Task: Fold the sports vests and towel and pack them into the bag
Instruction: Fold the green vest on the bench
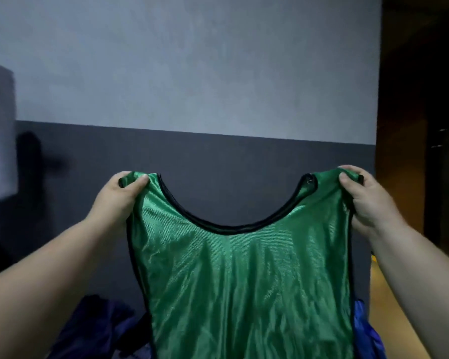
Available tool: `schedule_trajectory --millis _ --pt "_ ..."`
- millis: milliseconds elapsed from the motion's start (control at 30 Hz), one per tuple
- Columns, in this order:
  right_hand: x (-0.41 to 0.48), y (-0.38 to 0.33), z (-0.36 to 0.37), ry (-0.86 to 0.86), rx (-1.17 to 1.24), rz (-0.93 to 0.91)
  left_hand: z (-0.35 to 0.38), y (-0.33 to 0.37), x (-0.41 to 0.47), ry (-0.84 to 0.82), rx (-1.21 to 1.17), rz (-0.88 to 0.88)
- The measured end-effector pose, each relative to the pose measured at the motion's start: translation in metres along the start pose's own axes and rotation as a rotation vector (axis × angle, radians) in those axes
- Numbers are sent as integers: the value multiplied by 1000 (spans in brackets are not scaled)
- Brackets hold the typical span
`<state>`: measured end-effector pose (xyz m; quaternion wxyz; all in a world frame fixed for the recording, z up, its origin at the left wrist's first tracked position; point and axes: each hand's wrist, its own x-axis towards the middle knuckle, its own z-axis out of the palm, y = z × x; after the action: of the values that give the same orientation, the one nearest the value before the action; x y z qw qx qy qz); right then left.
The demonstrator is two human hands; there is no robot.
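A shiny green sports vest with black trim hangs in the air in front of me, its neckline facing up. My left hand pinches the left shoulder strap. My right hand pinches the right shoulder strap, and the vest is spread flat between them. Its lower hem runs out of the frame at the bottom. A blue fabric piece peeks out behind the vest at the lower right. I cannot see the towel.
A dark blue item, cloth or a bag, lies at the lower left on a dark surface. Behind stands a wall, light grey above and dark grey below. A wooden floor strip and a dark doorway are on the right.
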<state>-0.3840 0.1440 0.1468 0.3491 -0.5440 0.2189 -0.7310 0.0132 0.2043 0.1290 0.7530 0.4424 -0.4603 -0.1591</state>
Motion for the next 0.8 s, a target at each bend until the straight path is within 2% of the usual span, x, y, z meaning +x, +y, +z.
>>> schedule_trajectory --millis 167,300,467,567,700,800 --pt "3 -34 5 -86 -93 -51 -9 39 6 -7 -7 68" --pt "0 -50 7 -107 -298 -93 -10 53 8 -70 -34 63" --pt "6 -52 10 -70 -468 -103 -6 57 8 -146 -98 23" --pt "4 -51 14 -105 -540 -103 2 56 2 -180 -107 -59" --pt "-3 -47 28 -185 -507 -123 28 52 -16 -201 -74 -134" --pt "-14 -42 44 -275 -387 -82 55 45 -32 -264 -40 -125"
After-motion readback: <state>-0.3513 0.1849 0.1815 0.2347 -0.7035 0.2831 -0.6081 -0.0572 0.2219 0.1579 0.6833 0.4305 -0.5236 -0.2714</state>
